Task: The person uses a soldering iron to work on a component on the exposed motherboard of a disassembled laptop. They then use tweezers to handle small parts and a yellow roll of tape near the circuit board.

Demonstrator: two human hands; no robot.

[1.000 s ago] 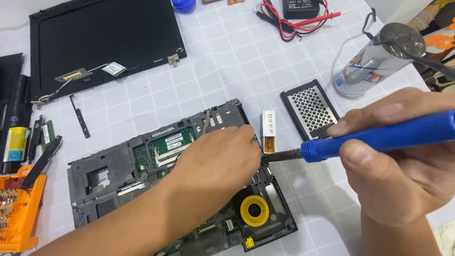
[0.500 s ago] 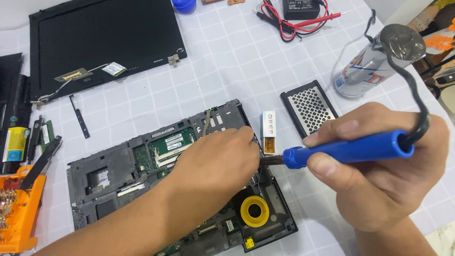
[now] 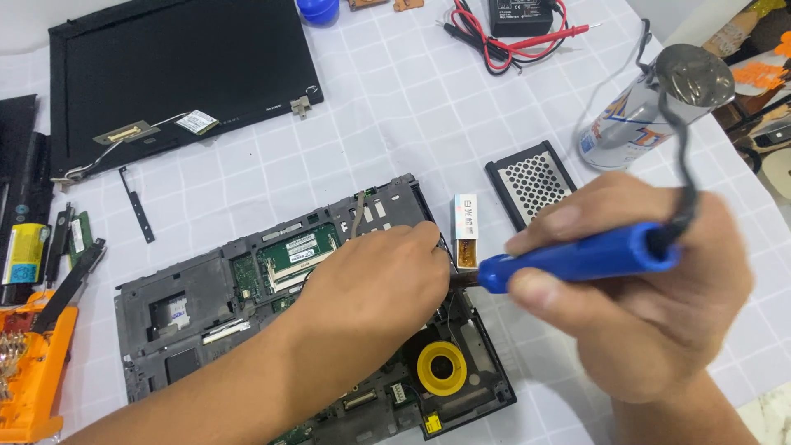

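Soldering iron with a blue handle lies gripped in the right hand at right of centre, its tip pointing left under the left hand. That hand rests curled on the opened laptop base at lower centre, seemingly steadying the spot; I cannot tell whether it pinches anything.

Single head view, steeply downward, apparently close over table.
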